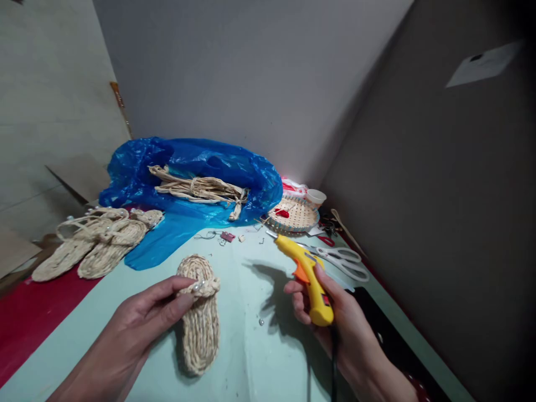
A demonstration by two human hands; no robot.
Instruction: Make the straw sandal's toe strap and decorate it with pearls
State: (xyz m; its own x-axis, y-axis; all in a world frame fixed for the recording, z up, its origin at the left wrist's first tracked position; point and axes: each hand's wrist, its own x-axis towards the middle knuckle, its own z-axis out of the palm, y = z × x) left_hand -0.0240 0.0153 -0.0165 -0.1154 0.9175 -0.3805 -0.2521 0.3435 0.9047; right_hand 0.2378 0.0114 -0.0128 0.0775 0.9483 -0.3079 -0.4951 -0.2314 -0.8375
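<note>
My left hand [142,318] pinches the braided strap of a small woven straw sandal [201,329], thumb and forefinger at the pearl-like beads on it. The sandal's sole points toward me over the pale green table. In my right hand [335,312] is a yellow glue gun [312,279] with an orange trigger, its metal nozzle aimed up and left, apart from the sandal. A black cord hangs down from its handle. One small bead [261,322] lies on the table between my hands.
Finished-looking straw sandals [104,240] lie at left on red cloth. Behind, a blue plastic bag [192,151] holds a bundle of dried straw [201,187]. Scissors [345,259], a woven basket [295,215], a white cup [315,196] and a small pink item [227,237] lie toward the back.
</note>
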